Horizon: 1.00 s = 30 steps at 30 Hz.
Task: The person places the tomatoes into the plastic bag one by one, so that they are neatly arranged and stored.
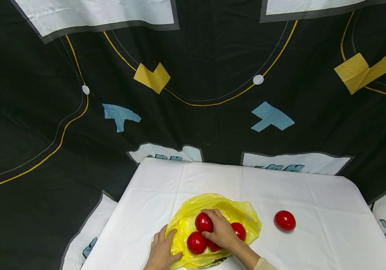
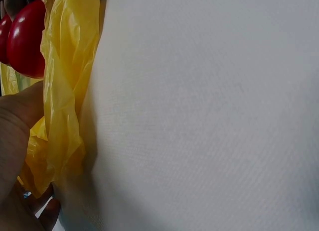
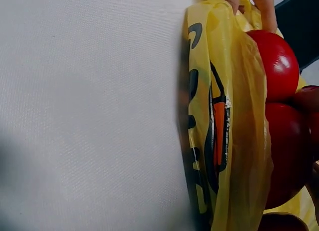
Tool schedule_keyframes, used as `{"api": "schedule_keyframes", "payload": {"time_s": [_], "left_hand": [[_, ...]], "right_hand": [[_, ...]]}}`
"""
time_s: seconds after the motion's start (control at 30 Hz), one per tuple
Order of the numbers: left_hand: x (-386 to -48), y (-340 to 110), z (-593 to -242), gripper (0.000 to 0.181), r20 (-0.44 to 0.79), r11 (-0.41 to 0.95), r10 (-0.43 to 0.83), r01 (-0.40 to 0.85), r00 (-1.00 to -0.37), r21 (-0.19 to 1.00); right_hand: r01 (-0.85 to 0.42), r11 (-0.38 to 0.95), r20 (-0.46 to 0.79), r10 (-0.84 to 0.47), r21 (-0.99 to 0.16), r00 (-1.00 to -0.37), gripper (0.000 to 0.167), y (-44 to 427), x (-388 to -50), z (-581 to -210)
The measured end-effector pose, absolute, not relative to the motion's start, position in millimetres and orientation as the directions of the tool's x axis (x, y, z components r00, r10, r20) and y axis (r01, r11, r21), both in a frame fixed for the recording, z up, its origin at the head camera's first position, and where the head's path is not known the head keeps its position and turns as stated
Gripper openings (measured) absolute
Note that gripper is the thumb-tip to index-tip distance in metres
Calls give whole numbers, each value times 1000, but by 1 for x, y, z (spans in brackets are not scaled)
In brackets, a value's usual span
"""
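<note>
A yellow plastic bag [image 1: 193, 204] lies on the white table with its mouth spread around several glossy red balls. My right hand [image 1: 221, 232] reaches into it, fingers and thumb curled round the upper-left red ball [image 1: 204, 222]. Another ball [image 1: 196, 243] sits just below, and one more [image 1: 238, 231] lies right of the hand. My left hand [image 1: 162, 249] holds the bag's left edge, thumb inside and fingers outside; the left wrist view shows the thumb against the yellow plastic [image 2: 65, 86]. Dark printing marks the bag [image 3: 199, 101] in the right wrist view.
A single red ball [image 1: 285, 221] lies on the white tablecloth [image 1: 318, 240] right of the bag. Behind the table hangs a black cloth [image 1: 210, 127] with yellow, blue and white patches.
</note>
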State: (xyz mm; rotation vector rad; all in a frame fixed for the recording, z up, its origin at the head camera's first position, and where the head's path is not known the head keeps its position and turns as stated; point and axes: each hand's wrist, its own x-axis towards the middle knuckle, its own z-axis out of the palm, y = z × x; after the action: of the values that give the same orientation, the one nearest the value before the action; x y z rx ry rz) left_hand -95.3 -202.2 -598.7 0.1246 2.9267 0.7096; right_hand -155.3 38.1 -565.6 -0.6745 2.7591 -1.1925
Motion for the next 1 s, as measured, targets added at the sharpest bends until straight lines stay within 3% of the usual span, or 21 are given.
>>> {"api": "schedule_keyframes", "payload": {"time_s": [0.53,1.0], "left_hand": [[-96,-203,-600,79,-88,890,118,66,-989,450],[-94,-203,-598,79,-81,889,123,74,-989,452]], "right_hand": [[-348,676,61,-410,-650,-910,67,33,-160,-573],[-248,689,-43,-376,-681,-926,67,24,-161,-562]]}}
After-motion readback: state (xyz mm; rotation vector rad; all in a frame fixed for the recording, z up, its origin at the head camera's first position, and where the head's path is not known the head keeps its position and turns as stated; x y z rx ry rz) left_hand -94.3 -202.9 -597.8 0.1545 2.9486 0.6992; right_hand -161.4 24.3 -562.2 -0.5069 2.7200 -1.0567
